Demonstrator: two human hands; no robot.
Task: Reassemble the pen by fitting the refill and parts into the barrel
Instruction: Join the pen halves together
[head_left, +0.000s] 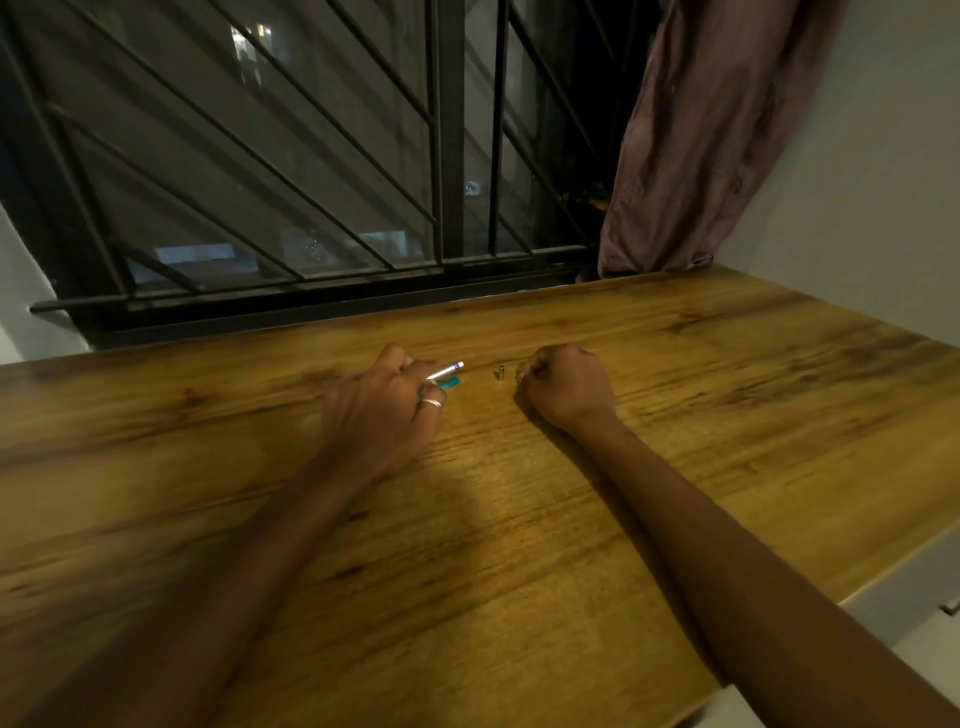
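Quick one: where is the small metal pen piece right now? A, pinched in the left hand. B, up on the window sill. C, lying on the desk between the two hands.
C: the small metal piece lies alone on the wooden desk, between the left hand and the right hand.

Both forearms stretch forward. The left hand (382, 410) lies palm down, fingers curled, a ring (431, 403) on one. The right hand (566, 387) is a closed fist.

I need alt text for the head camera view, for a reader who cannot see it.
Two bare hands rest on a wooden table before a barred window: the left hand holds a white pen part and a teal part, and the right hand is closed in a fist. A small metal piece lies between them.
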